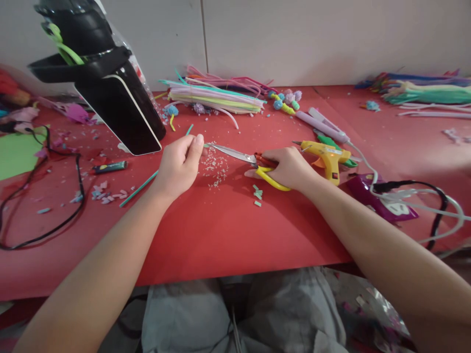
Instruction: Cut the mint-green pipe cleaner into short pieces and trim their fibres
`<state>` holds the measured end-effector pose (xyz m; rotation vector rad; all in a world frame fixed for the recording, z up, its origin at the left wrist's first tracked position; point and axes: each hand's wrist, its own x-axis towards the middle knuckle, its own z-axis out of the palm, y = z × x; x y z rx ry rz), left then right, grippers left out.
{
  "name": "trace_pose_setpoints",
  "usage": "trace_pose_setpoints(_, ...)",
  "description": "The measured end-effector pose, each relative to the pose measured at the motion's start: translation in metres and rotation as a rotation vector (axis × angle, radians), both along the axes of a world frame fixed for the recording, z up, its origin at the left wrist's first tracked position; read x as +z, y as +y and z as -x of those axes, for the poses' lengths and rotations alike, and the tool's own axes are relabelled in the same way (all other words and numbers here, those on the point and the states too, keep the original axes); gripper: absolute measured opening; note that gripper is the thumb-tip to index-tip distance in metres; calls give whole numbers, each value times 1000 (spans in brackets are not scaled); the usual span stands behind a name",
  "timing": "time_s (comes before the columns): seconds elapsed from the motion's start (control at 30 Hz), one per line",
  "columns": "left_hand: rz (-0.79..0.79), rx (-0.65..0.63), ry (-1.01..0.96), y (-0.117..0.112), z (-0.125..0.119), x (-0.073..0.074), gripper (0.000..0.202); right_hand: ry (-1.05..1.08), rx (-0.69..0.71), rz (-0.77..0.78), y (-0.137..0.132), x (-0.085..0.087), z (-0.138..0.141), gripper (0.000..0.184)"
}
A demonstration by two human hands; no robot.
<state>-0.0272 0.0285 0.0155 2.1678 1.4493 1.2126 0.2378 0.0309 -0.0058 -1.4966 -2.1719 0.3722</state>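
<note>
My left hand (182, 164) is closed, thumb pressed against the fingers, with a small pale green tip (207, 145) poking out of the pinch. It looks like a pipe cleaner; most of it is hidden by the fingers. Scissors (235, 153) with red and yellow handles are gripped in my right hand (289, 169), blades nearly together, their points at the green tip. A teal pipe cleaner (140, 189) shows on both sides of my left hand; whether it is one piece I cannot tell. Fine pale clippings (217, 169) lie below the blades, and short green pieces (258, 194) near my right hand.
A black bottle (121, 108) stands behind my left hand. Bundled pipe cleaners (217, 98) and pompoms (289, 99) lie along the wall. To the right are a yellow glue gun (326, 156), a lilac corded tool (324, 126) and a purple power strip (382, 198). A black cord (79, 196) loops at left.
</note>
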Motion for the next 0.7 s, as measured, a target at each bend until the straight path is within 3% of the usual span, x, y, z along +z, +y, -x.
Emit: trace_pose_setpoints(0.7, -35, -2, 3, -3, -2, 5, 35, 8, 13, -7, 0, -1, -1, 68)
